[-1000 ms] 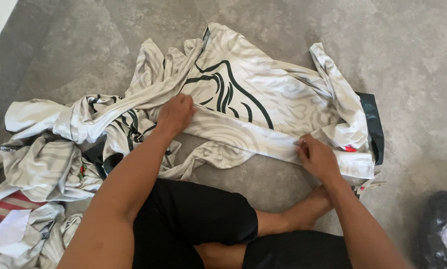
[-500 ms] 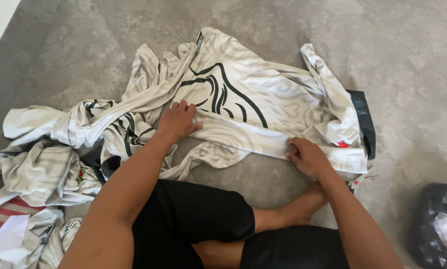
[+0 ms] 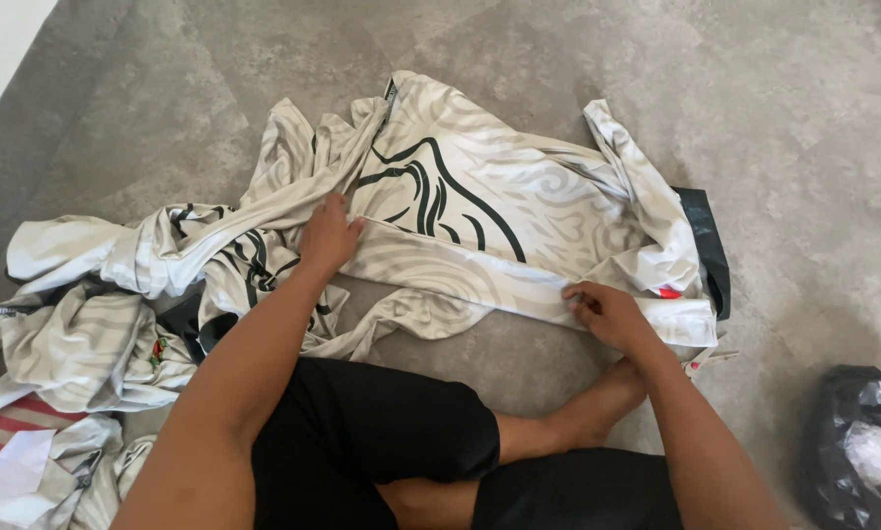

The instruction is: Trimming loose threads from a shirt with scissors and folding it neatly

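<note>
While the cream jersey with dark swirl print point(image 3: 519, 211) lies spread on the grey floor | left hand point(image 3: 328, 236) presses flat on its folded hem, right hand point(image 3: 607, 314) pinches the fold's far end | step: I judge mid-fold | next needs an even crease.

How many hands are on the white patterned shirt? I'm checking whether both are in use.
2. The left hand presses flat on the white patterned shirt near its middle fold; the right hand pinches the folded lower edge at the right.
</note>
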